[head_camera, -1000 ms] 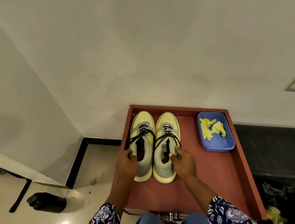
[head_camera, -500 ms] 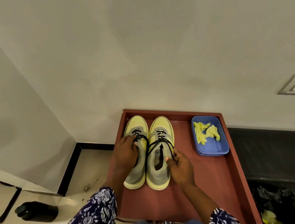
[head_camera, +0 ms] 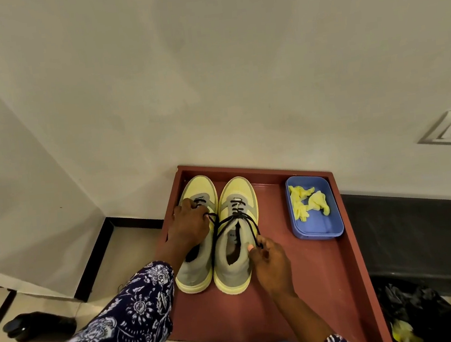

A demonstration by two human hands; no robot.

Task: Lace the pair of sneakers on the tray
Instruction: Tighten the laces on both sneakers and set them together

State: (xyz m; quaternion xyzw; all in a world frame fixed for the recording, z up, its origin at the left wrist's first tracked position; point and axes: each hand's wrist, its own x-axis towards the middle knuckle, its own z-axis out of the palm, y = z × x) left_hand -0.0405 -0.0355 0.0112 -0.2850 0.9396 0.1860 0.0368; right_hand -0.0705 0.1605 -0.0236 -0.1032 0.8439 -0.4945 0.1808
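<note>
Head cam looks down at a reddish-brown rectangular tray [head_camera: 311, 296] pushed up against a plain cream wall, and I'll place everything off that tray. The pair of yellow-and-grey sneakers sits side by side in the tray's far-left part, toes toward the wall, heels toward the person.

The left sneaker [head_camera: 197, 230] is the one nearest the tray's left rim. The left hand [head_camera: 189, 225] is draped right over its lace area, fingers curled down and closed around the black lace [head_camera: 210, 216] near the upper eyelets. Exactly how the fingertips grip it is hidden under the hand.

The right sneaker [head_camera: 234, 237] touches the first one, toward the tray's middle. Its black lace [head_camera: 248, 221] crosses over the tongue and loops out to the side. The right hand [head_camera: 268, 261] sits beside that shoe's collar, thumb and fingertips pinched shut on the end of that lace, the rest of the fingers loosely curled.

In the tray's far-right corner there's a small blue plastic rectangular container [head_camera: 319, 229] with crumpled yellow material [head_camera: 308, 200] inside, well apart from the shoes.

Left of the tray, on the pale floor tiles, a black bottle-shaped thing [head_camera: 39, 325] lies on its side. Dark-blue floral sleeves [head_camera: 111, 338] cover both forearms near the tray's front edge.
</note>
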